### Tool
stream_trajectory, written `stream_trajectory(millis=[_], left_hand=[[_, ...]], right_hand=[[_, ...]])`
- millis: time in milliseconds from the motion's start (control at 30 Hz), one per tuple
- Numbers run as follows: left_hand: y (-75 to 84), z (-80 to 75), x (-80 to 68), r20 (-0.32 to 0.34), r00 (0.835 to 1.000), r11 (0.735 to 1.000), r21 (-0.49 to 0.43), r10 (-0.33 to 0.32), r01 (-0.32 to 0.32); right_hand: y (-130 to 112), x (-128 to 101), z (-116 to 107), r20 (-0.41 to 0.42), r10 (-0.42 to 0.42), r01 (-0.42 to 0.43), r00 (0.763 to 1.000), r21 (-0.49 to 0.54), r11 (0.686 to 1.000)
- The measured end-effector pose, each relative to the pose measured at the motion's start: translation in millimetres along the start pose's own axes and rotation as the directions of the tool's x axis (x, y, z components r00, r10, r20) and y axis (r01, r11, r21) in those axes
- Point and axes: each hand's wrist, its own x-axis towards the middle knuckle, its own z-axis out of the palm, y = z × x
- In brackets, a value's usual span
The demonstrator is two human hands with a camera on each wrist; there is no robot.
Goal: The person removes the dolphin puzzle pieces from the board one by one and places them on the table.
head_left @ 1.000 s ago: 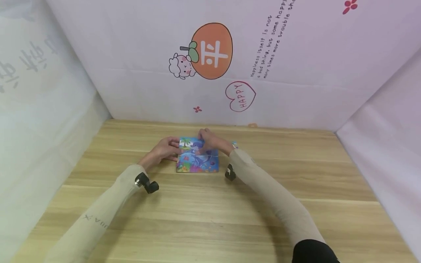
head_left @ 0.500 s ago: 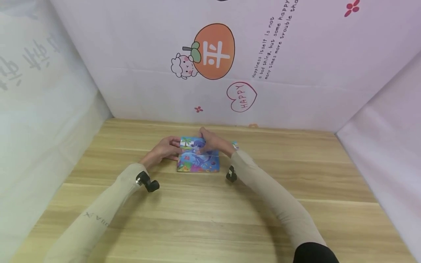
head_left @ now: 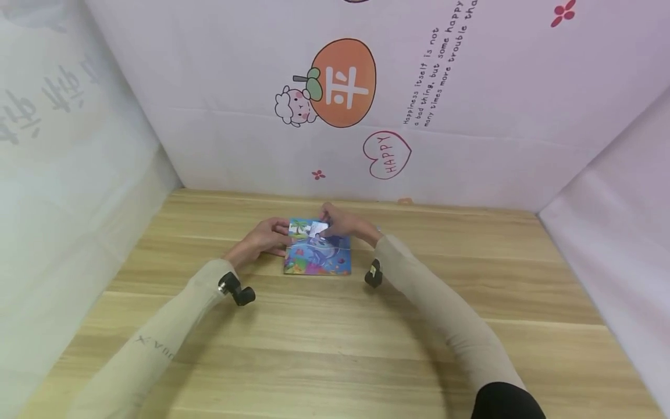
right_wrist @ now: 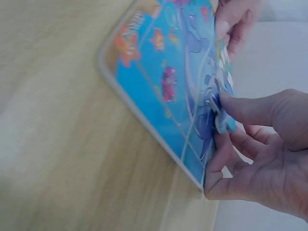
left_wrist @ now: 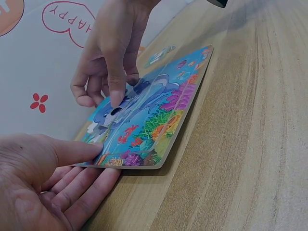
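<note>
Wooden tabletop (head_left: 314,349), squarish puzzle (head_left: 317,256), top edge away

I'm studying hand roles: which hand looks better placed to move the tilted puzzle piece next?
Likely the right hand: it pinches the puzzle piece, while the left hand grips the puzzle board at its edge.

The flat, square puzzle board (head_left: 317,262) bears a blue sea scene with purple, green and orange patches. Light-brown grain streaks the flat tabletop (head_left: 314,355). The white fabric backdrop (head_left: 235,70) has orange and red prints; the long fabric sleeves (head_left: 437,305) are beige.
</note>
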Motion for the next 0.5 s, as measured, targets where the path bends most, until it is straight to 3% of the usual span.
stream_trajectory(millis=[133, 233, 500], left_hand=[[-1.1, -1.8, -0.3, -0.001, 1.000, 1.000, -0.006, 0.001, -0.001], [-2.6, -2.6, -1.4, -0.003, 1.000, 1.000, -0.006, 0.002, -0.002], [-4.1, -1.4, -0.6, 0.004, 1.000, 1.000, -0.006, 0.012, -0.012]], right_hand=[[2.6, 1.8, -1.2, -0.049, 0.017, -0.016, 0.999, 0.030, 0.999], [7.7, 2.3, -4.6, -0.073, 0.045, -0.036, 0.996, 0.130, 0.991], [36.0, -4.2, -32.4, -0.057, 0.115, -0.082, 0.992, 0.406, 0.910]])
